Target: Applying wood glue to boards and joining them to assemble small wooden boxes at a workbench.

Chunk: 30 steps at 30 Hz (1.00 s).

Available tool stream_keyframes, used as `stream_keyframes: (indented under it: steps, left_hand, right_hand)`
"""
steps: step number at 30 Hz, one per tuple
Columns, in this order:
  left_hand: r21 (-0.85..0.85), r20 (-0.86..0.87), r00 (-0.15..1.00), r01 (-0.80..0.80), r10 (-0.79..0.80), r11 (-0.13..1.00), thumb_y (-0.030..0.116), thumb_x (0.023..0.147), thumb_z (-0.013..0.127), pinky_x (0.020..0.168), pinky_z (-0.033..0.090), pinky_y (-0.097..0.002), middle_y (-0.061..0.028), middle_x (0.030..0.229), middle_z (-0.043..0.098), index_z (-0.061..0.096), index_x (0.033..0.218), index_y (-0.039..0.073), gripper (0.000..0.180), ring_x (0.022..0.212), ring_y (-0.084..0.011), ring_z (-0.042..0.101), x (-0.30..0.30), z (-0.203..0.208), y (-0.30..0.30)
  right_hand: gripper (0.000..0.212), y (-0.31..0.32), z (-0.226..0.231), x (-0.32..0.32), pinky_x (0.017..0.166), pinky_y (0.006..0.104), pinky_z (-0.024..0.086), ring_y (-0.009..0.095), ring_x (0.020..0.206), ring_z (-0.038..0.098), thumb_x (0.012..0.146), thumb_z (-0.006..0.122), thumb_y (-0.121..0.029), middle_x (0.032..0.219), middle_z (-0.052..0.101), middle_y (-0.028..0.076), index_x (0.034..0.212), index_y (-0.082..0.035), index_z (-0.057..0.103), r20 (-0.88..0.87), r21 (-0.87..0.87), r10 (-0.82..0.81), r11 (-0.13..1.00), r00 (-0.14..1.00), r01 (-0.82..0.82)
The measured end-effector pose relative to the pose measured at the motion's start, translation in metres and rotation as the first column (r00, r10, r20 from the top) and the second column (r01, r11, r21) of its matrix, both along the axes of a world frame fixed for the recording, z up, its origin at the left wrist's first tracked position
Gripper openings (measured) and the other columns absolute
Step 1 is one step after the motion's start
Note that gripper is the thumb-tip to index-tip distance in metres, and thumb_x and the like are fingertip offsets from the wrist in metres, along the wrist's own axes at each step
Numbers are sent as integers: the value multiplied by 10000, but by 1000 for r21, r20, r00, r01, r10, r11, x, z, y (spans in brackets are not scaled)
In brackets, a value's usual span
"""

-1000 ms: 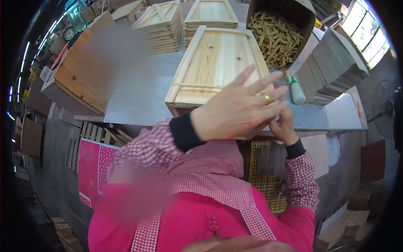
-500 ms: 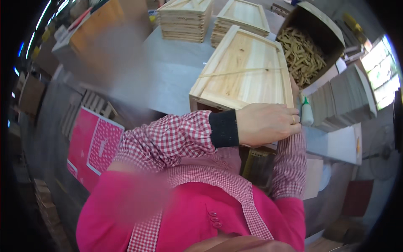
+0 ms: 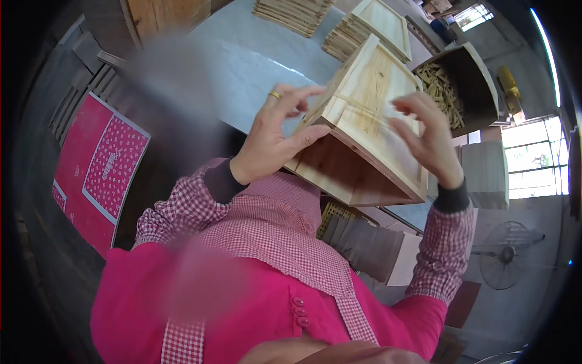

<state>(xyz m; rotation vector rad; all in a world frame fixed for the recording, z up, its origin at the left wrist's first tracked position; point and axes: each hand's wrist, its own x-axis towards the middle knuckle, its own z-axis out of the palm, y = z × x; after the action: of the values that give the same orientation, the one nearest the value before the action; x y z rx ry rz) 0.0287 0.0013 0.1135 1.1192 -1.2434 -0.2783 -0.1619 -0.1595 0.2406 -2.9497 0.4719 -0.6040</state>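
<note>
A pale wooden box (image 3: 364,109) with a framed, tapering top panel lies tilted at the table's near edge, its open end facing me. A thin strip (image 3: 351,102) appears to cross the panel, though it is faint. At the box's left near corner is my left hand (image 3: 267,136), thumb close against the edge and fingers spread apart, with a ring on one finger. My right hand (image 3: 431,134) hovers over the right side of the panel, slightly blurred, its fingers bent and apart from the thumb. Nothing shows clearly in either hand.
Stacks of wooden frames (image 3: 291,17) and panels (image 3: 388,24) stand at the back of the grey table (image 3: 242,73). A carton (image 3: 479,91) of small wood pieces sits at the right. Beyond it are grey stacked sheets (image 3: 485,176) and a fan (image 3: 506,255). A pink printed carton (image 3: 100,170) is at left.
My left hand has gone from the box's right near corner to its left one. My right hand has come up over the panel. The box now tilts, showing its open end.
</note>
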Motion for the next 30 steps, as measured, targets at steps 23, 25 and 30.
stream_keyframes:
  steps: [23, 25, 30]
  left_hand:
    - [172, 11, 994, 108, -111, 979, -1, 897, 540, 978, 372, -314, -110, 1191, 525, 539, 1250, -58, 358, 1116, -201, 493, 0, -1, -5]
    - [154, 32, 993, 109, -115, 982, 13, 908, 532, 979, 375, -315, -111, 1196, 524, 530, 1259, -61, 359, 1120, -199, 495, -4, -3, -9]
    - [104, 154, 987, 27, -43, 994, 52, 944, 499, 990, 376, -320, -115, 1235, 520, 489, 1297, -66, 373, 1138, -196, 503, 1, -11, -10]
  right_hand:
    - [220, -178, -11, -110, 571, 405, 455, 320, 605, 591, 843, 623, -203, 680, 601, 181, 777, 6, 614, 353, -20, -211, 972, 912, 233]
    - [195, -204, -69, -167, 628, 435, 481, 338, 685, 613, 830, 598, -199, 756, 632, 180, 831, -5, 624, 27, -38, -647, 761, 762, 647]
    - [223, -197, -204, -194, 759, 463, 525, 376, 867, 651, 797, 557, -163, 913, 670, 225, 896, 5, 665, -209, 43, -886, 416, 415, 909]
